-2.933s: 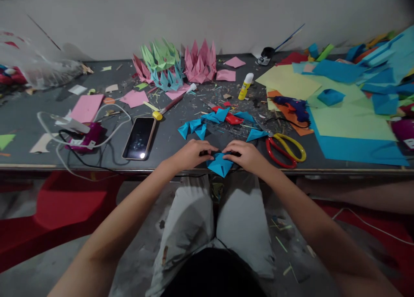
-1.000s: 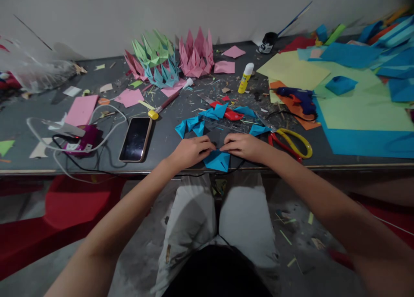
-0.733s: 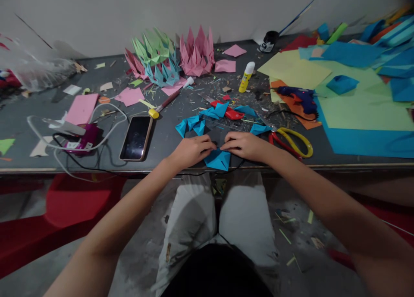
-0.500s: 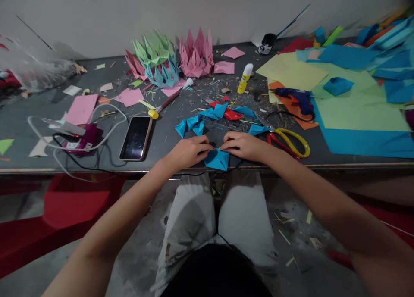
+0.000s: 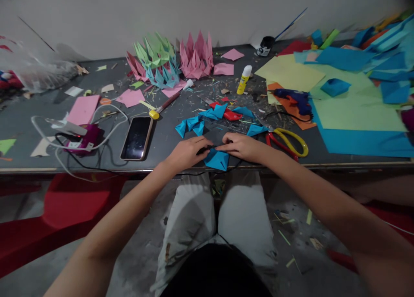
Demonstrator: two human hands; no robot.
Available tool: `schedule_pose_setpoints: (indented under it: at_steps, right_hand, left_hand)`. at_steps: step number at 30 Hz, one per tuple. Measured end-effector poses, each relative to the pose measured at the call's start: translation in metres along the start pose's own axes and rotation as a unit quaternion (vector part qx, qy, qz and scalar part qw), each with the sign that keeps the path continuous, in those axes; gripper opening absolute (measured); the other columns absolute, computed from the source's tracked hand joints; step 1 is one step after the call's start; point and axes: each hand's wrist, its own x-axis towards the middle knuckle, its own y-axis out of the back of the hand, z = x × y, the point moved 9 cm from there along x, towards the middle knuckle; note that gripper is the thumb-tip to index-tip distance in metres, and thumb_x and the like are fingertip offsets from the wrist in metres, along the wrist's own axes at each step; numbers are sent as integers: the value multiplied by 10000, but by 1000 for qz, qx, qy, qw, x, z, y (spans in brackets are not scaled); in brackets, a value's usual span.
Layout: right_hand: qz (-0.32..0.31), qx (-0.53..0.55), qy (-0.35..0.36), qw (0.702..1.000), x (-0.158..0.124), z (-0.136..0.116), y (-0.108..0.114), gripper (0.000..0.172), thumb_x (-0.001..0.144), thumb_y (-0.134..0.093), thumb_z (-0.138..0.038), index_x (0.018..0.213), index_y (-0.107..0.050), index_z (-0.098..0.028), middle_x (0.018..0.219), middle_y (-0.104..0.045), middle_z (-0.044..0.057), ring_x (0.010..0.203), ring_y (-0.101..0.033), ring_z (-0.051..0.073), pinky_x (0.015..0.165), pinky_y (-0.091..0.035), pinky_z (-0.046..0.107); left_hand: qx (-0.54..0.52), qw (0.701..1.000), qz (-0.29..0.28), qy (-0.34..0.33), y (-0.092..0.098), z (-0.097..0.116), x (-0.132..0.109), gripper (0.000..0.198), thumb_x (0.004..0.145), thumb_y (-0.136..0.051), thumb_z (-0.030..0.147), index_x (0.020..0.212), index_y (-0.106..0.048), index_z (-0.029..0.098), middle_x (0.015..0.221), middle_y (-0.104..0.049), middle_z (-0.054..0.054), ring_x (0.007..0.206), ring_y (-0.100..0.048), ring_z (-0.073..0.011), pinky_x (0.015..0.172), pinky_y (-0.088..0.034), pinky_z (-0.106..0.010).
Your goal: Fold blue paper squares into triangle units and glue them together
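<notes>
Left hand [image 5: 187, 152], right hand [image 5: 242, 145] seemingly pinch paper [image 5: 217, 160]

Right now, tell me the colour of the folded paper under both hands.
The folded paper is blue; the head view shows it best.

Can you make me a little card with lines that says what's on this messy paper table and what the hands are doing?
Place: dark table strewn with paper scraps
Hands: left hand and right hand both pinch the blue folded paper at the table's near edge
Right of hands: scissors, red and yellow handles
Left of hands: phone, screen up
Behind hands: more blue folded pieces, glue stick, glue gun
Back: pink paper crown, green paper crown
</notes>
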Motion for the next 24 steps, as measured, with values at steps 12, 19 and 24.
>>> schedule_pose_setpoints:
  at_steps: [12,19,24]
  right_hand:
    - [-20,-9,-32,999,0,-1,3,328,876,-398,-257,1073,-653,-197,821,-512,73,728,-503,163,649,-432,283]
    - [-36,-35,-85,995,-17,7,14,338,876,-414,-333,1067,-658,-197,842,-543,76,747,-524,165,650,-421,277]
    - [-44,-53,-97,993,-17,6,13,339,887,-397,-330,1056,-663,-203,851,-573,71,761,-542,164,658,-420,271]
  left_hand:
    - [73,997,-21,-19,-2,6,-1,217,883,-412,258,969,-605,207,930,-582,-30,826,-575,-138,664,-421,-225]
    - [78,997,-15,-19,-2,7,-2,225,889,-396,255,979,-597,208,998,-577,-33,870,-573,-145,694,-428,-231]
    - [110,993,-20,-34,-3,11,-2,264,888,-385,217,1060,-584,241,1020,-578,-31,846,-573,-139,690,-430,-236]
